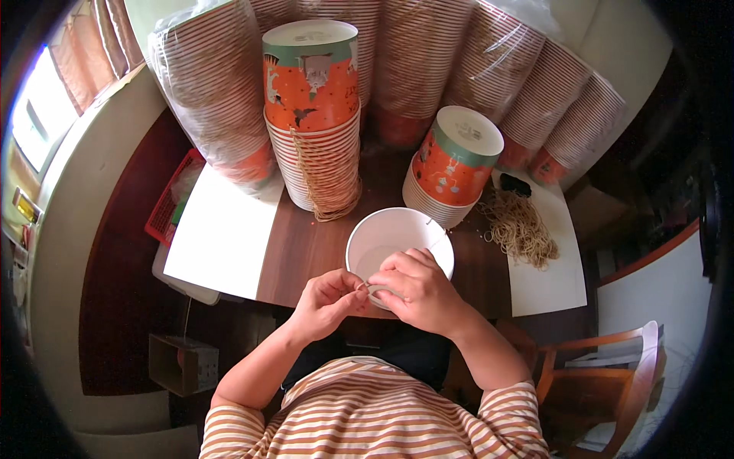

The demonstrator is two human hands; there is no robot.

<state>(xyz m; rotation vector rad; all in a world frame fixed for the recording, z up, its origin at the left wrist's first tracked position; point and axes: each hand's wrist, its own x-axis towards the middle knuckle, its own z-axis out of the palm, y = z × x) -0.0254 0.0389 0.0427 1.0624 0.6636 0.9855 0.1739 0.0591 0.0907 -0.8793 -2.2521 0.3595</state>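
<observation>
A white-lined paper bucket [367, 236] stands with its mouth up at the table's near edge. At its far right rim a thin cord or wire [433, 226] shows against the inner wall. My right hand [417, 287] reaches over the near rim, fingers curled and gripping it. Just left of it, my left hand [329, 302] is closed in a pinch at the rim. Its fingertips nearly meet those of the right hand. Whatever small thing lies between them is too small to make out.
Upside-down stacks of orange and green paper buckets, one on the left [317, 84] draped with twine loops [325, 180], another on the right [459, 157]. A heap of tan cords [521, 229] lies at right. Plastic-wrapped stacks [420, 57] line the back. A wooden chair [592, 375] stands lower right.
</observation>
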